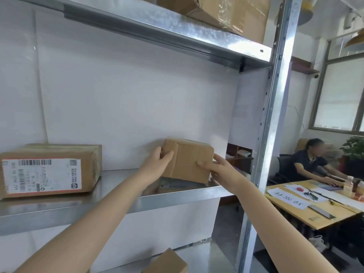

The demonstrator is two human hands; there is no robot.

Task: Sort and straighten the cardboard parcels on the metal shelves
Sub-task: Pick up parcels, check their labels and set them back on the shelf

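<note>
A small plain cardboard parcel (189, 160) is held tilted just above the right end of the middle metal shelf (118, 203). My left hand (157, 162) grips its left edge, thumb on the front face. My right hand (218, 168) holds its lower right corner. On the left of the same shelf lies a larger parcel with a white shipping label (47, 170). A big taped parcel (226, 12) rests on the top shelf (177, 36). A corner of another small parcel (167, 261) shows on the lower shelf.
A slotted metal upright (269, 125) bounds the shelves on the right. A white wall backs the shelves. Beyond the upright a person (307, 164) sits at a wooden desk (315, 213) with papers and small items. A window and a plant are at far right.
</note>
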